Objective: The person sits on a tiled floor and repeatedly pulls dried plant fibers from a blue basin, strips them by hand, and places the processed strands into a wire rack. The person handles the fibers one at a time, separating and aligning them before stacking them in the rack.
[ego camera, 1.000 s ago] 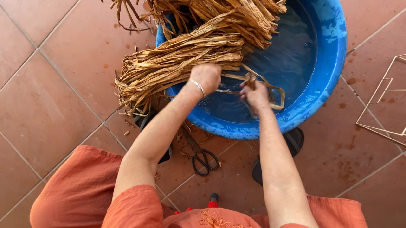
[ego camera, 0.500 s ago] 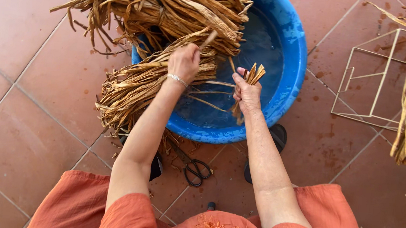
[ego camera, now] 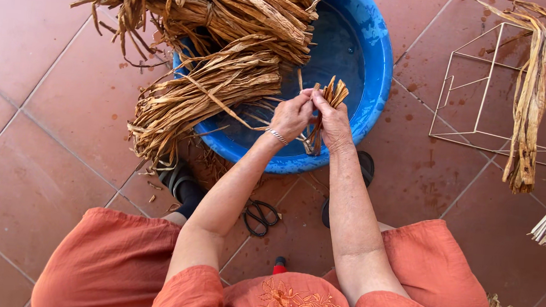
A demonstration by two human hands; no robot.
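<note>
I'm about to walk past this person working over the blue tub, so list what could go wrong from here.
1. The scissors lie open-handled on the tiles between the person's feet; a shifting foot might catch them.
2. Dried leaf bundles overhang the blue tub rim and could slide onto the floor.
3. Both the left hand and right hand pinch a small leaf bunch above the water; strands may drop in.

- Basin (ego camera: 366, 44): bright blue, darker blue inside.
- Strips (ego camera: 326, 106) over the basin: tan-brown.
- Bundles (ego camera: 216, 51) on the basin's rim: golden brown, streaked.
- Floor (ego camera: 38, 89) around the basin: terracotta tiles, pale grout.
- Scissors (ego camera: 260, 215) below the basin: black.
- Frame (ego camera: 486, 86) right of the basin: cream.
- Dress (ego camera: 114, 271): orange, embroidered front.
</note>
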